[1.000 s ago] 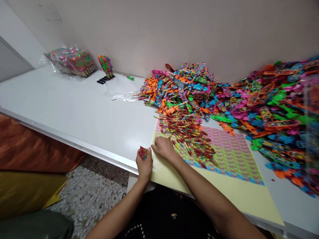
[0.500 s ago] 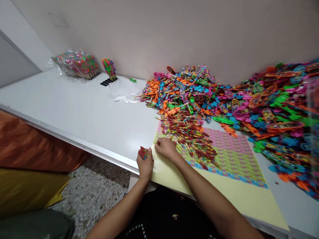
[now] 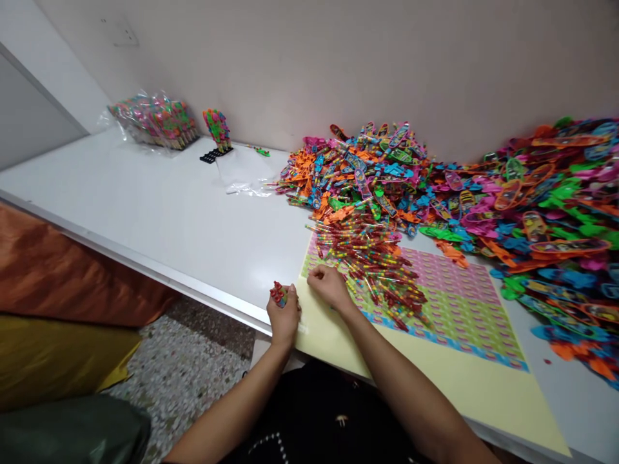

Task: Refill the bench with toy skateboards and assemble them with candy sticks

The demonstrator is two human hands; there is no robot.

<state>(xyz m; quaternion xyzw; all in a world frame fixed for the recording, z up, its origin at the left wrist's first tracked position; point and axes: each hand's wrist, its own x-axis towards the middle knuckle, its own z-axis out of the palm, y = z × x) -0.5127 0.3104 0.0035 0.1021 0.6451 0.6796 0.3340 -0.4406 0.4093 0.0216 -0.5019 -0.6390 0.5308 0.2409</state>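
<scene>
My left hand is wrapped round a small bundle of red-ended sticks, their red tips poking up above the fist. Beside it on the right, my right hand is curled with thumb and fingertips together over the sheet's left edge. Whatever its fingertips may hold is too small or hidden to make out. Just beyond the right hand lies a loose heap of thin red sticks with yellow and multicoloured bands, resting on a printed sheet of pink, green and blue stripes with a plain yellow border.
Behind the sticks, a large pile of colourful plastic toy pieces runs along the wall and spreads right. Far left stand a plastic-wrapped batch of toys and a black holder with several toys upright. A clear bag lies nearby.
The right hand's fingers have shifted slightly, still curled near the sheet's edge. Red tips rise a little higher in the left hand. The whole view has moved slightly.
</scene>
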